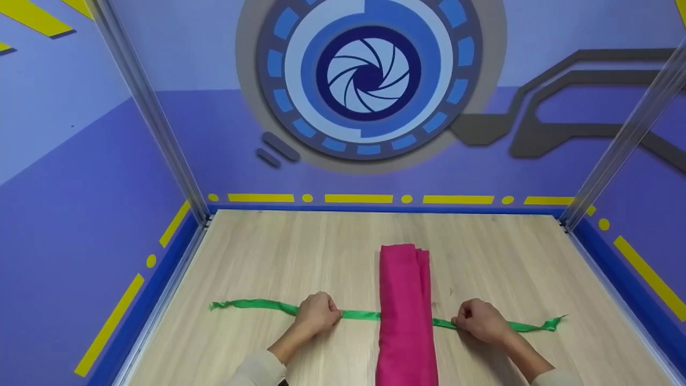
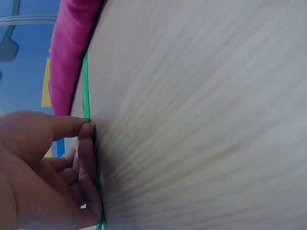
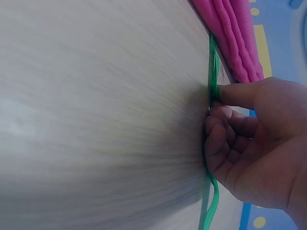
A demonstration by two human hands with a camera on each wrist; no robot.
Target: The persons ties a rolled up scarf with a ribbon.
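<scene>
A folded pink cloth point(image 1: 405, 311) lies lengthwise on the wooden table, its layers showing at the far end. Beneath it runs a green ribbon point(image 1: 360, 315), sticking out on both sides with frayed ends. My left hand point(image 1: 318, 313) pinches the ribbon between thumb and forefinger, left of the cloth. On the other side my right hand point(image 1: 482, 320) pinches it too, closer to the cloth. In the left wrist view the ribbon point(image 2: 86, 91) leads from the fingertips to the cloth point(image 2: 72, 52). The right wrist view has the ribbon point(image 3: 211, 201) trailing below the curled fingers.
The wooden tabletop point(image 1: 300, 246) is bounded by a purple-blue back wall point(image 1: 198, 139) with a round printed emblem. Metal posts point(image 1: 155, 118) stand at the back corners, and side walls rise at left and right.
</scene>
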